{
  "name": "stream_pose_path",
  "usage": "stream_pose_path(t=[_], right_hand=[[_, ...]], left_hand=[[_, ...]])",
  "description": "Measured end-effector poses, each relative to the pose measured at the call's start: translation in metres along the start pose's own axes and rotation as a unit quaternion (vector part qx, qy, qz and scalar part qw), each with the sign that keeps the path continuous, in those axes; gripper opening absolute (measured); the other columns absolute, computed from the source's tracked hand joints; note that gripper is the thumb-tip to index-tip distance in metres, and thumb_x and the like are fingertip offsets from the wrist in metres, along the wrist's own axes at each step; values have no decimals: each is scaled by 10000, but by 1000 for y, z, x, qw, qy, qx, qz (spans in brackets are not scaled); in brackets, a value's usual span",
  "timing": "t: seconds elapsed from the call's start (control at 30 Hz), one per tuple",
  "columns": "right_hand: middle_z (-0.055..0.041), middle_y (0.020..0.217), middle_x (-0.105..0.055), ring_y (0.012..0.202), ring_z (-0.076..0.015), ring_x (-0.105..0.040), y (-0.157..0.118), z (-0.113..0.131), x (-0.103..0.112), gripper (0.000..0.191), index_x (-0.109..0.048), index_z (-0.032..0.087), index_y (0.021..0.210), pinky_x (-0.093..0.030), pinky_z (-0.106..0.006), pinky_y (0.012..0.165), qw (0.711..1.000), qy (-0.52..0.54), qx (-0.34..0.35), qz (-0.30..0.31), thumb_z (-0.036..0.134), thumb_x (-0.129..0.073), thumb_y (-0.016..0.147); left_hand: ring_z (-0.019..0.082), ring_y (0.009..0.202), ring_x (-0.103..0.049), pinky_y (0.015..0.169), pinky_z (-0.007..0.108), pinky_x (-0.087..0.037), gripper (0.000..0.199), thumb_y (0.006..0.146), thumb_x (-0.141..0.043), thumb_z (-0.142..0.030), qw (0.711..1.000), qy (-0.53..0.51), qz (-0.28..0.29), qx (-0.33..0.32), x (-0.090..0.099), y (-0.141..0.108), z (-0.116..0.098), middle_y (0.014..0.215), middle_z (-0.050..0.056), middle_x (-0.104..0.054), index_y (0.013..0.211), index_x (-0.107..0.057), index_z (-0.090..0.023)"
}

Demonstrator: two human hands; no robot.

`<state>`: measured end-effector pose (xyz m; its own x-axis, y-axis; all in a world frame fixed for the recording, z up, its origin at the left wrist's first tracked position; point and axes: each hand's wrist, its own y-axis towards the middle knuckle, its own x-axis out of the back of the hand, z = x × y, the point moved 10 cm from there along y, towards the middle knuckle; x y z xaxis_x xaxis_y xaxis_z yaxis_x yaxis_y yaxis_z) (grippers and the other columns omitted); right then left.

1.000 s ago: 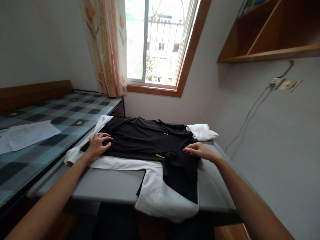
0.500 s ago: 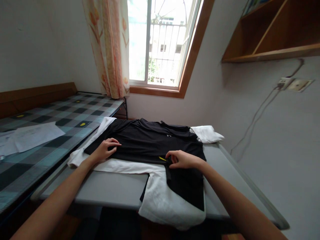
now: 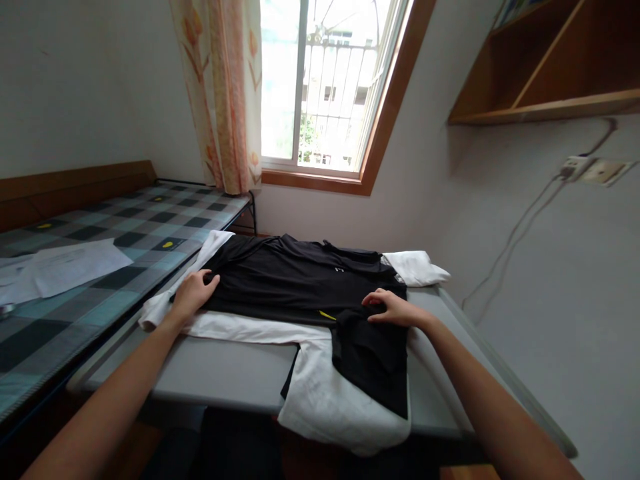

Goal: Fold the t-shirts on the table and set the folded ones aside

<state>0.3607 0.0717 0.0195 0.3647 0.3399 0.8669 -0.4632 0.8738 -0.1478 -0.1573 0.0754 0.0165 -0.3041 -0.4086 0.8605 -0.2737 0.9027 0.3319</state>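
A black shirt [image 3: 295, 280] lies spread over a white long-sleeved garment [image 3: 345, 410] on the table. The black shirt has a small white mark on it, and a short yellow strip [image 3: 327, 315] shows near its lower edge. My left hand [image 3: 193, 293] rests at the left end of the black shirt, thumb and fingers apart with dark cloth behind the gap. Over the right part of the black shirt is my right hand [image 3: 393, 309], its fingers curved and apart, holding nothing. A black sleeve [image 3: 373, 360] lies folded over the white cloth below it.
The grey folding table [image 3: 235, 370] stands beside a bed with a checked mattress [image 3: 100, 227]. Paper sheets [image 3: 75, 267] lie on the bed. Behind are a window and a floral curtain [image 3: 233, 100]. A wooden shelf [image 3: 540, 113] and a cord [image 3: 515, 233] are on the right wall.
My left hand has moved left along the shirt to its end. My right hand has let go of the black sleeve and moved right and slightly up, fingers opening.
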Motion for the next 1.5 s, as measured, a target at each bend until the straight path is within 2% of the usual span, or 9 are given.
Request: stream_pose_path(t=[0.17, 0.4, 0.6, 0.8, 0.9, 1.07, 1.23, 1.37, 1.5], right_hand=[[-35, 767, -584, 735, -191, -541, -2, -20, 5, 339, -686, 177, 844, -471, -321, 711, 998, 36, -39, -28, 496, -617, 755], [-81, 1059, -665, 1003, -243, -597, -20, -39, 18, 423, -705, 193, 1044, -474, -326, 900, 997, 67, -23, -11, 255, -659, 628], [-106, 954, -692, 860, -228, -638, -42, -96, 40, 402, -720, 154, 1007, -503, -315, 793, 982, -21, -133, -135, 168, -542, 648], [-104, 962, -709, 869, -227, -657, -41, -79, 51, 281, -731, 175, 924, -495, -335, 836, 967, -13, -105, -232, 240, -511, 761], [-75, 899, -715, 799, -210, -654, -15, -58, 57, 273, -715, 185, 957, -506, -330, 780, 966, 32, -76, -247, 284, -512, 802], [-89, 916, -726, 819, -187, -671, 63, -36, 70, 368, -662, 147, 1141, -517, -298, 776, 959, 120, -66, -249, 234, -556, 800], [-90, 929, -752, 875, -193, -696, 131, -49, 71, 679, -412, 109, 1468, -518, -285, 821, 953, 102, -180, -223, 180, -574, 813], [-123, 891, -746, 968, -269, -685, 153, -63, 72, 632, -528, 105, 1395, -507, -364, 887, 941, 52, -247, -226, 174, -611, 773], [-182, 1077, -711, 1092, -328, -637, 162, -64, 83, 512, -624, 157, 1302, -475, -438, 943, 927, 23, -276, -254, 200, -590, 793]], left_hand=[[317, 867, -694, 759, 370, -529, 496, 757, -572, -518, 999, -21, 11, 28, -1, 0, 8, 907, 154, -739, 1034, -711, -130], [255, 817, -671, 766, 339, -531, 371, 753, -513, -523, 988, -148, -48, 7, 17, 3, -5, 848, 103, -715, 825, -625, -177], [271, 915, -677, 823, 365, -544, 388, 712, -576, -503, 968, -239, -59, 46, 19, 2, 0, 923, 103, -682, 924, -583, -179], [279, 994, -676, 887, 382, -536, 357, 729, -583, -382, 972, -226, -58, 40, 22, 0, -3, 1045, 100, -681, 1031, -592, -189], [287, 1017, -668, 921, 392, -515, 338, 754, -544, -366, 981, -186, -59, 17, 22, -2, -9, 1069, 106, -683, 1036, -601, -190], [287, 1016, -666, 909, 387, -516, 315, 787, -495, -366, 987, -152, -47, 5, 15, -4, -12, 1028, 102, -697, 1023, -618, -198], [266, 955, -677, 880, 365, -517, 282, 789, -485, -348, 988, -145, -55, -9, 14, -5, -11, 967, 75, -712, 988, -631, -210], [259, 899, -680, 827, 342, -512, 257, 796, -479, -348, 990, -131, -44, -13, 10, -6, -13, 896, 64, -720, 940, -647, -216], [243, 775, -672, 713, 308, -487, 241, 810, -474, -361, 996, -86, -26, -16, 8, -8, -18, 794, 43, -711, 888, -664, -236]])
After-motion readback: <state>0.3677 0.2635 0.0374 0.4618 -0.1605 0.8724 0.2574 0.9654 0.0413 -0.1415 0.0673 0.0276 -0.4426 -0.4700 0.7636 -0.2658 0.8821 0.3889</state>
